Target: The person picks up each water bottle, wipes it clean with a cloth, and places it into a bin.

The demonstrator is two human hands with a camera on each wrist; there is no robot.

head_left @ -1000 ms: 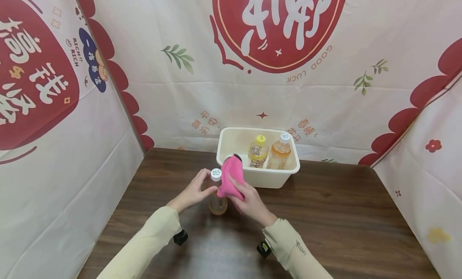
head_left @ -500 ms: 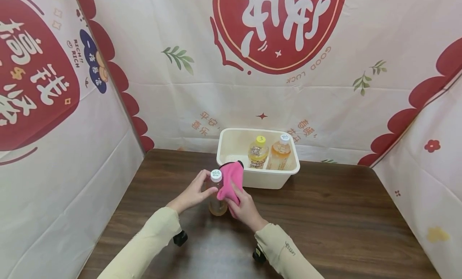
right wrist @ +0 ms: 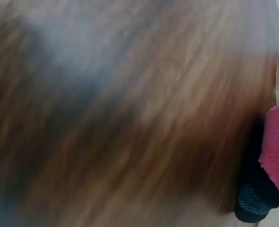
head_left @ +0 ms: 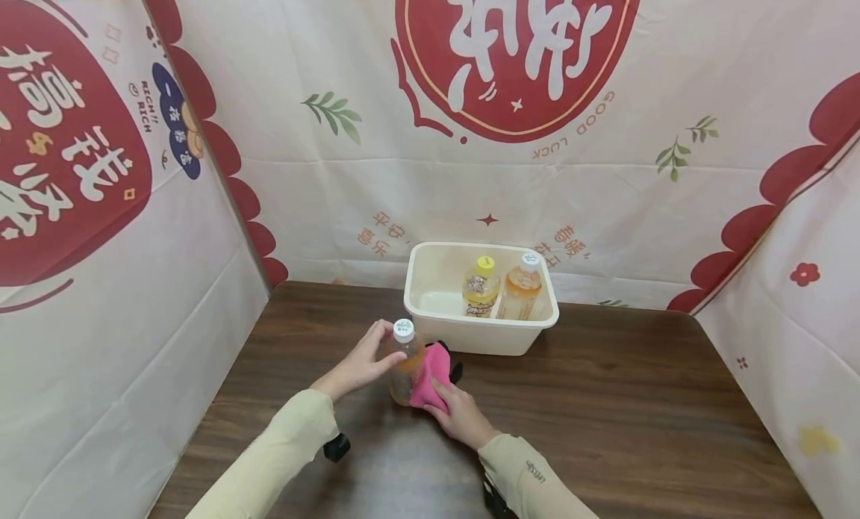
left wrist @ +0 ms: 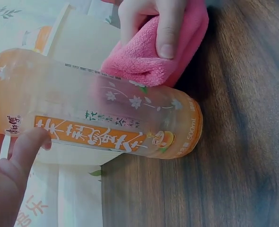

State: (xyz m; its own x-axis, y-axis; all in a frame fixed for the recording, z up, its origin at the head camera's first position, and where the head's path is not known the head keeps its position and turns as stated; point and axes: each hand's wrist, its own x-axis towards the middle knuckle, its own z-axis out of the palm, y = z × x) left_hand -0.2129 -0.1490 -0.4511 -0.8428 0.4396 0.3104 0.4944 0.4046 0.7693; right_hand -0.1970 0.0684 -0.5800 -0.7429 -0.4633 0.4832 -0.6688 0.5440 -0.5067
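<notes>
A clear plastic drink bottle (head_left: 402, 366) with a white cap stands upright on the dark wood table, its orange printed label plain in the left wrist view. My left hand (head_left: 363, 360) grips its upper part with thumb and fingers. Bunched in my right hand (head_left: 460, 416) is a pink cloth (head_left: 431, 375) with a black edge, which presses against the lower right side of the bottle. In the left wrist view the cloth (left wrist: 153, 52) lies along the bottle (left wrist: 97, 109), the right thumb on top. The right wrist view shows mostly blurred table, with the cloth (right wrist: 276, 146) at its right edge.
Behind the hands stands a cream plastic bin (head_left: 480, 338). Inside it are a yellow-capped bottle (head_left: 481, 287) and a white-capped bottle (head_left: 520, 289) of orange drink. Printed cloth walls (head_left: 510, 198) enclose the back and sides of the table (head_left: 625, 399).
My right hand has moved the pink cloth down along the bottle, from near its cap to its lower side. My left hand keeps its grip on the bottle.
</notes>
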